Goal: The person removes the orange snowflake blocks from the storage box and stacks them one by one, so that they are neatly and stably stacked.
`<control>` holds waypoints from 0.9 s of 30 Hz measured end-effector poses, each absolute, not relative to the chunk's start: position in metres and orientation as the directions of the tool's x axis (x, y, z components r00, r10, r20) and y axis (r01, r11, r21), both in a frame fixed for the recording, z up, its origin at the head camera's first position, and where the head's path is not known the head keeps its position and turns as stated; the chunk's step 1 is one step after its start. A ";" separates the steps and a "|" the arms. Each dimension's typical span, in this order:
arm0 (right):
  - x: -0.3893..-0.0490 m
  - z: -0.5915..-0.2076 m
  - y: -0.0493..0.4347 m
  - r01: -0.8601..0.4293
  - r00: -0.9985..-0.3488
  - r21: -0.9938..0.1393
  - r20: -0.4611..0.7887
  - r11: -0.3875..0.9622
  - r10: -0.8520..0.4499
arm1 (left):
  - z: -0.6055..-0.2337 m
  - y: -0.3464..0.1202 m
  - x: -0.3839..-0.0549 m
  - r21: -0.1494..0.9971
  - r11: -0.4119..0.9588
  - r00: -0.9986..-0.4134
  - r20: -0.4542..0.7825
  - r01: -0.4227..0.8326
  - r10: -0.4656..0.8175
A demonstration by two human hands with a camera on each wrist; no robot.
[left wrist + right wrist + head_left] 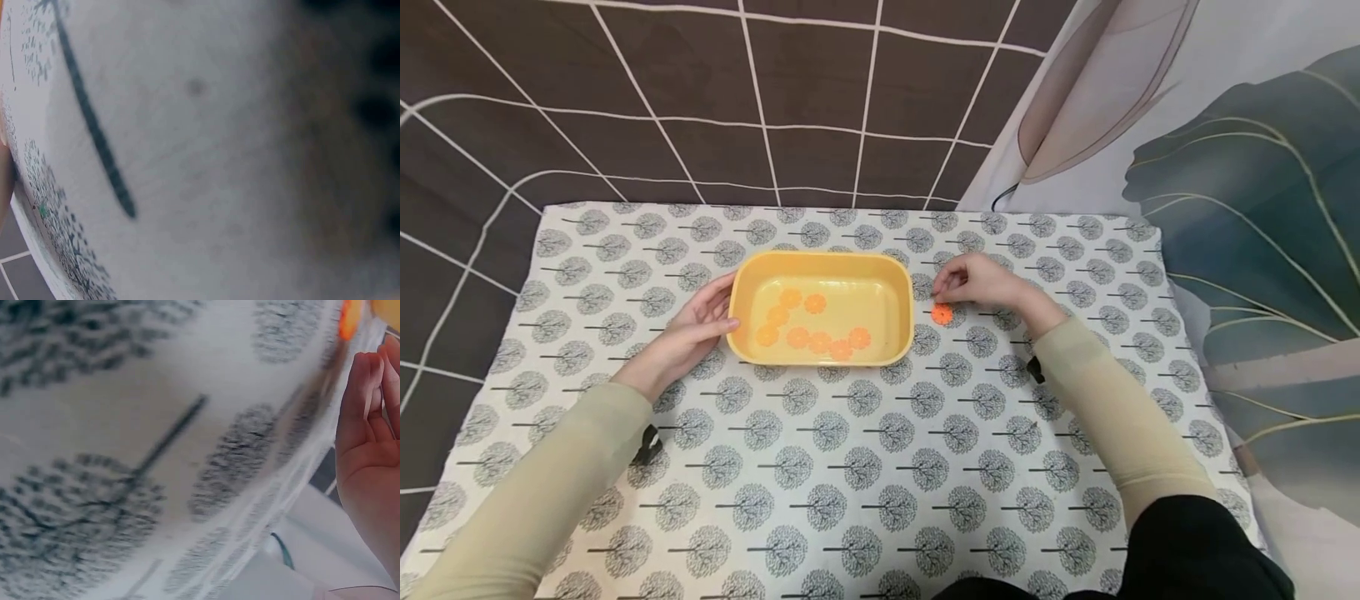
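Note:
A shallow yellow basin (820,265) stands on the patterned cloth, with several thin orange flower-shaped slices (815,303) scattered over its bottom. My left hand (688,333) grips the basin's left end, thumb at the rim and fingers against the outer wall. To the right of the basin, one brighter orange flower-shaped slice (942,313) shows directly below the fingertips of my right hand (973,280). That hand's fingers are bent and bunched at the slice's edge; whether they pinch it I cannot tell. The right wrist view shows the bunched fingers (367,394) near the orange slice (350,319).
The cloth (865,450) with its tree print covers the table. A dark covering with white grid lines (812,92) rises behind it. On the right hangs a leaf-patterned curtain (1262,208), and a dark cord (1003,197) pokes out at the table's back edge.

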State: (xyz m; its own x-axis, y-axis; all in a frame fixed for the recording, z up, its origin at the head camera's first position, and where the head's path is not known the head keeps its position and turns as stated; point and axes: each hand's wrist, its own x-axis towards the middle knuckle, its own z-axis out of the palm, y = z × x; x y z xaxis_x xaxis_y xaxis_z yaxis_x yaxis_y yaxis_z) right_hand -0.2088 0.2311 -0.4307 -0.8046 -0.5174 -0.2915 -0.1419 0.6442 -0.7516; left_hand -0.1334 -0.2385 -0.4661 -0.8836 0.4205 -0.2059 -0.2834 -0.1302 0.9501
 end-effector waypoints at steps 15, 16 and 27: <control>-0.216 -0.394 0.196 -0.352 -0.802 -0.711 -0.106 0.609 -0.587 | -0.463 -0.240 -0.131 0.946 -0.146 -0.883 -0.206 -0.290 0.421; -0.215 -0.392 0.192 -0.357 -0.803 -0.710 -0.099 0.607 -0.588 | -0.463 -0.240 -0.131 0.946 -0.145 -0.884 -0.207 -0.291 0.420; -0.213 -0.393 0.153 -0.336 -0.766 -0.775 -0.107 0.536 -0.634 | -0.466 -0.239 -0.132 0.947 -0.143 -0.884 -0.203 -0.286 0.422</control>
State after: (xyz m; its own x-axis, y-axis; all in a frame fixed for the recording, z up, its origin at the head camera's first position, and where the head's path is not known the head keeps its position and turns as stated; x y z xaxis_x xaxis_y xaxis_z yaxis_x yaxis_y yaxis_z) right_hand -0.2131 0.1533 -0.3934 -0.7658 -0.6341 -0.1069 -0.3358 0.5361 -0.7745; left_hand -0.1324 -0.2394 -0.4658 -0.8835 0.4219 -0.2033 -0.2863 -0.1430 0.9474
